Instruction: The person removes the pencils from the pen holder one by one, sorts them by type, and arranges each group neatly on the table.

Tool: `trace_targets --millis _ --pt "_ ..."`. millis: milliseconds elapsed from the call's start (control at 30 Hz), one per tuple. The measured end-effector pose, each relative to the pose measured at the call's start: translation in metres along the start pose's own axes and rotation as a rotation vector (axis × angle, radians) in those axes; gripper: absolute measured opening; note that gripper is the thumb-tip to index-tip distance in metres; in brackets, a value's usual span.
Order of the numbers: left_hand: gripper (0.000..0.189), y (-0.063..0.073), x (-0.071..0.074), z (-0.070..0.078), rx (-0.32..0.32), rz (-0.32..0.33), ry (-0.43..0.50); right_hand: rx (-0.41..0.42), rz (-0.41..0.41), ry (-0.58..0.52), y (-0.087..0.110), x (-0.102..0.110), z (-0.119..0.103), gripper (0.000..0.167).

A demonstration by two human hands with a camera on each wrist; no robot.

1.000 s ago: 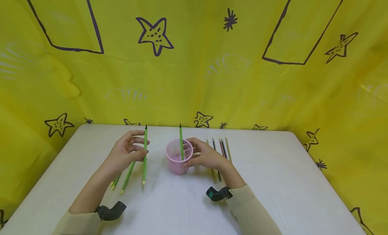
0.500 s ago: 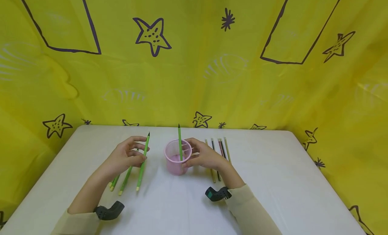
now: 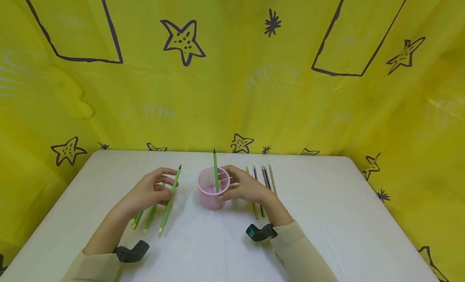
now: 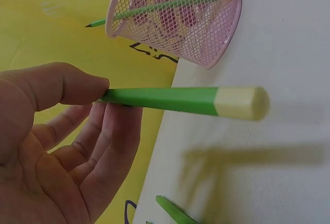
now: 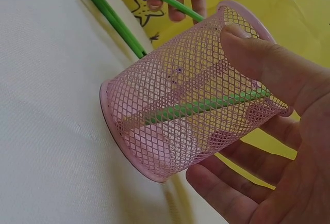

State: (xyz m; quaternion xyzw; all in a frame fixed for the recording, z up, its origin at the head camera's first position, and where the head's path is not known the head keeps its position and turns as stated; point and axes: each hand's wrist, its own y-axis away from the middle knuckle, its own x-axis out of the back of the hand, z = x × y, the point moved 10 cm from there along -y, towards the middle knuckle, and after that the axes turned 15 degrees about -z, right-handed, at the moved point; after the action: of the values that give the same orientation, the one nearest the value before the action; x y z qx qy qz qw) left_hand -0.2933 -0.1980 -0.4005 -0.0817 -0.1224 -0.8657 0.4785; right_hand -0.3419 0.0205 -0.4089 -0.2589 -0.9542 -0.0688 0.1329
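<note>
Between thumb and fingers, my left hand [image 3: 150, 192] pinches a green pencil [image 4: 165, 100], its dark tip pointing up and away and its pale yellow end toward me. The pencil is above the table, slanted, left of a pink mesh pencil cup [image 3: 212, 202]. My right hand [image 3: 248, 188] grips that cup from its right side, thumb near the rim. Inside the cup another green pencil [image 3: 215, 169] stands with its sharpened tip up. Beneath and beside my left hand lie more green pencils [image 3: 149, 221], partly hidden by the hand and forearm.
To the right of the cup several pencils [image 3: 274, 183] in gold, black and red lie side by side, partly behind my right hand and wrist. A white table [image 3: 345, 217] extends to a yellow patterned cloth [image 3: 225, 92] at the back and sides.
My left hand has come down and slightly nearer, and the pencil in it has gone from nearly upright to leaning, its yellow end shifting left. The right hand and cup have stayed put.
</note>
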Motion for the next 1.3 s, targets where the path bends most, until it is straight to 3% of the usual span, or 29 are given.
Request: trace_targets --millis 433,667,1300 --pt "0.056 -0.001 0.003 -0.016 0.082 0.011 -0.060 -0.001 -0.001 -0.002 0.000 -0.001 0.001 0.077" --pt "0.059 -0.002 0.001 -0.022 0.087 -0.017 -0.081 -0.004 0.001 -0.003 0.001 -0.001 0.000 0.077" --pt "0.058 0.007 0.014 -0.034 0.197 0.002 -0.244 0.002 0.002 0.004 0.001 -0.001 0.000 0.076"
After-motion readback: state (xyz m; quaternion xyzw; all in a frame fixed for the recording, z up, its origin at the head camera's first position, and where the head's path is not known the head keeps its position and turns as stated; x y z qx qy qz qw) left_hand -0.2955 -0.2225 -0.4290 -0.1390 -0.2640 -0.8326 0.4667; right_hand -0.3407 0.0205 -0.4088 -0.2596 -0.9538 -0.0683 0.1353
